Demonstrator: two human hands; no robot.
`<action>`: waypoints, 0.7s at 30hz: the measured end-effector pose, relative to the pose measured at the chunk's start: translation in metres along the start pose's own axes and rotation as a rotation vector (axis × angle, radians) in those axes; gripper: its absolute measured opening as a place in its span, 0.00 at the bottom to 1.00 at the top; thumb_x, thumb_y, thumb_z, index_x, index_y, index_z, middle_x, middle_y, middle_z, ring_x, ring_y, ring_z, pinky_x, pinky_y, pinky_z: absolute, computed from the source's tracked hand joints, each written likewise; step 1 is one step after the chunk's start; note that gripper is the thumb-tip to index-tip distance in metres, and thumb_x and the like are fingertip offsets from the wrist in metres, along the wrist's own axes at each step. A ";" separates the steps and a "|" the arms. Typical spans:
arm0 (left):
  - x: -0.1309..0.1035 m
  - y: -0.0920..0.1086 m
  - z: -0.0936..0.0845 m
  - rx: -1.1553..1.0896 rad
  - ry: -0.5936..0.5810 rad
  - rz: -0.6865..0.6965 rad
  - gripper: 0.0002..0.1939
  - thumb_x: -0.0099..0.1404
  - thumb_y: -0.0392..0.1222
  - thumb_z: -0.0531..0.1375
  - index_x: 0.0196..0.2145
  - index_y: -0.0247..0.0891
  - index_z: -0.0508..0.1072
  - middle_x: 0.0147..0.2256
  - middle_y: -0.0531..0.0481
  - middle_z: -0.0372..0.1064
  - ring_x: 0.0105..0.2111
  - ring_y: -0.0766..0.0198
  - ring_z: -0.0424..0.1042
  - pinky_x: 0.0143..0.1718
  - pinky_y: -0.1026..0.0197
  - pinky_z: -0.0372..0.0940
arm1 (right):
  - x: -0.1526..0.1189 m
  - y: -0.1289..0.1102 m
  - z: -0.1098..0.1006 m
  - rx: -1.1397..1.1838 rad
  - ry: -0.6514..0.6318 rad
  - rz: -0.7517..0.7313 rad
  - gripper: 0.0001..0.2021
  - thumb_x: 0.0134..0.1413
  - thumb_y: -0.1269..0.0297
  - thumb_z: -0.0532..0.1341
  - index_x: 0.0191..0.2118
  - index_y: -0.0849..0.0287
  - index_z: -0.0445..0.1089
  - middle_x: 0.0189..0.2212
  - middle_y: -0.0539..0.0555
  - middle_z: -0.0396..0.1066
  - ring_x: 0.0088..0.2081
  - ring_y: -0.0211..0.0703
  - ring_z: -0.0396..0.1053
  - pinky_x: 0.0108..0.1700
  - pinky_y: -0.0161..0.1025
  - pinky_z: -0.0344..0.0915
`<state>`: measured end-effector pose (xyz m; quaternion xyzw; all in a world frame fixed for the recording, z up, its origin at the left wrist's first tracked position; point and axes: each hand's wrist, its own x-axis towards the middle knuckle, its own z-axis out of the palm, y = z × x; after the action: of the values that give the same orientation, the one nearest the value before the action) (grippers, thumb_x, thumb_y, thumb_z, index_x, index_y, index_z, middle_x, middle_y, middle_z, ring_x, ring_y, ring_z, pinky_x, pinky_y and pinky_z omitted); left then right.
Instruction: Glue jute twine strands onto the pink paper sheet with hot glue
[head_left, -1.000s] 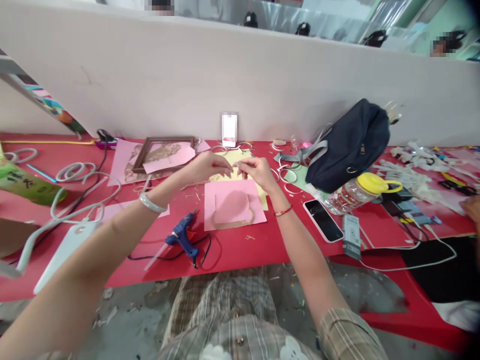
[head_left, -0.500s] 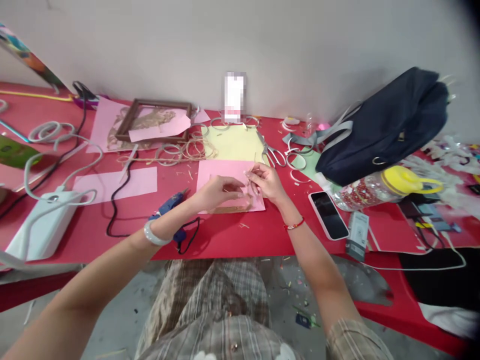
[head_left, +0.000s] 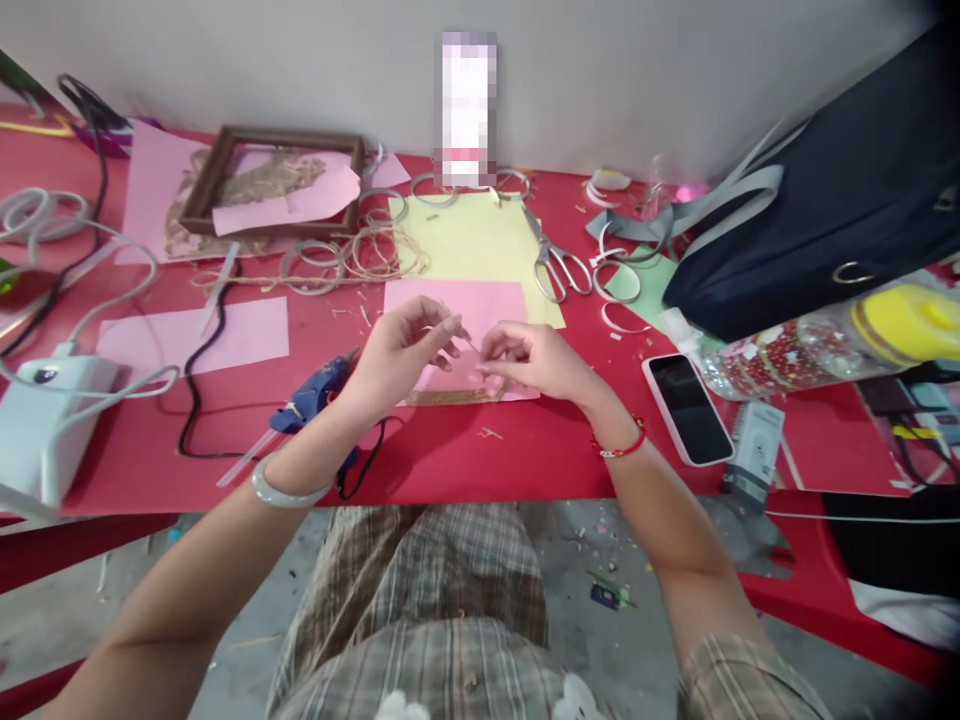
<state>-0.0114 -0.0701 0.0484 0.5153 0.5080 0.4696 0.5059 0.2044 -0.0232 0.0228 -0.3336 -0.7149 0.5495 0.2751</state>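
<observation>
Both hands are raised over a pink sheet of paper point(head_left: 465, 292) on the red table. My left hand point(head_left: 409, 345) has curled fingers with the thumb close to the fingertips; what lies between them, if anything, is too small to name. My right hand point(head_left: 536, 360) is closed in a pinch on a thin strand point(head_left: 472, 347), which points towards my left fingertips. Below the hands, a brown strip of twine point(head_left: 454, 397) lies along the near edge of the pink sheet. A blue glue gun point(head_left: 311, 395) rests beside my left wrist.
Scissors point(head_left: 559, 265) lie on a yellow sheet point(head_left: 465, 235), near loose twine point(head_left: 382, 255) and tape rings. A brown frame point(head_left: 202, 185) stands back left, a white power strip point(head_left: 56, 420) left. To the right are a phone point(head_left: 688, 410), a bottle point(head_left: 795, 340) and a dark bag point(head_left: 825, 200).
My left hand has lifted and its thumb has come nearer the fingers. My right hand has turned, its fingertips now pointing left. The whole view has shifted closer to the table.
</observation>
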 end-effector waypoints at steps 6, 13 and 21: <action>0.000 -0.014 -0.011 -0.099 -0.021 -0.117 0.22 0.64 0.57 0.74 0.36 0.40 0.69 0.36 0.45 0.83 0.31 0.64 0.80 0.36 0.62 0.76 | -0.016 0.022 -0.009 0.046 0.111 0.055 0.10 0.58 0.55 0.73 0.37 0.56 0.82 0.26 0.50 0.77 0.20 0.35 0.63 0.23 0.36 0.57; -0.006 -0.027 -0.007 -0.021 -0.028 -0.054 0.18 0.65 0.53 0.74 0.35 0.39 0.72 0.28 0.52 0.75 0.27 0.67 0.74 0.31 0.63 0.72 | -0.022 0.026 -0.008 -0.160 0.101 -0.074 0.09 0.60 0.54 0.73 0.34 0.53 0.85 0.33 0.54 0.82 0.33 0.44 0.73 0.37 0.41 0.67; -0.011 -0.034 -0.002 0.216 0.004 -0.023 0.14 0.64 0.49 0.72 0.39 0.39 0.75 0.29 0.50 0.76 0.27 0.64 0.76 0.31 0.62 0.70 | -0.022 0.029 -0.009 -0.173 0.064 -0.063 0.05 0.62 0.60 0.71 0.36 0.51 0.86 0.37 0.54 0.83 0.38 0.48 0.77 0.42 0.44 0.70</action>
<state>-0.0157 -0.0821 0.0149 0.5598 0.5627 0.4074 0.4517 0.2300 -0.0299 -0.0034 -0.3508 -0.7608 0.4657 0.2849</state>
